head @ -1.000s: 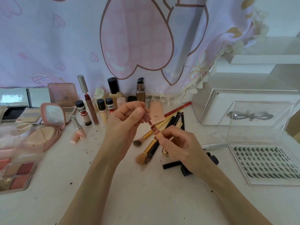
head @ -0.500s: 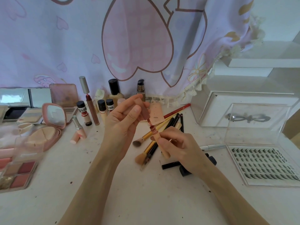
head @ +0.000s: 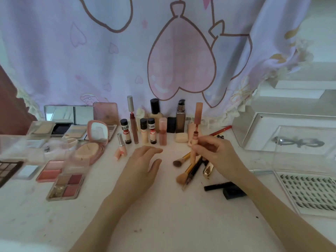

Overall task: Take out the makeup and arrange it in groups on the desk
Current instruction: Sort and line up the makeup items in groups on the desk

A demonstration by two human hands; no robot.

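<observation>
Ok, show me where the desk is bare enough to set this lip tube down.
Bare desk lies nearest the person, between the forearms. A smaller patch sits under the left hand, between the pink compact and the brush pile. The back row of bottles is crowded, as are the palettes and the lash tray. The right hand holds the lip tube.

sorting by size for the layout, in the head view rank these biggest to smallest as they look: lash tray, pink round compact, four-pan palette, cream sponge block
1. lash tray, though it lies nearest the camera
2. pink round compact
3. four-pan palette, fairly close to the compact
4. cream sponge block
</observation>
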